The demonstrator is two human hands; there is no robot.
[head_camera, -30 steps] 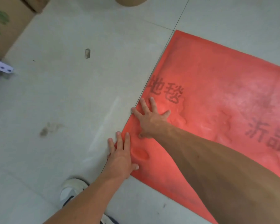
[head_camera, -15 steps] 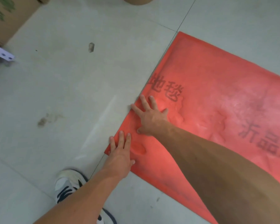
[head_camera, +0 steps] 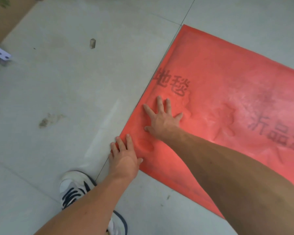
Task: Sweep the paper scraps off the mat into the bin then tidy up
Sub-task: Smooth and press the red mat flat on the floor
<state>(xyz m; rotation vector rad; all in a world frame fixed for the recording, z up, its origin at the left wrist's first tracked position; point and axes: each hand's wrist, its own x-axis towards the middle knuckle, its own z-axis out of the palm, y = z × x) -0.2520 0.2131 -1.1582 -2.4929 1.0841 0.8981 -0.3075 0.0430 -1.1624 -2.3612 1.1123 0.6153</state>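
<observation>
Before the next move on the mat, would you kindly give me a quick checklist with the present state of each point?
1. Left hand flat at the mat corner: ok.
2. Right hand flat on mat, fingers spread: ok.
3. Mat free of paper scraps where visible: ok.
4. Mat lying smooth: not ok, wrinkles beside the right hand.
5. Floor clean: not ok, a small scrap and a smudge remain.
6. Bin position: cannot tell.

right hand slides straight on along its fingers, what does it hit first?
Probably nothing solid: the right hand lies flat on the red mat, fingers aimed at the printed characters. Beyond those, only mat shows.
</observation>
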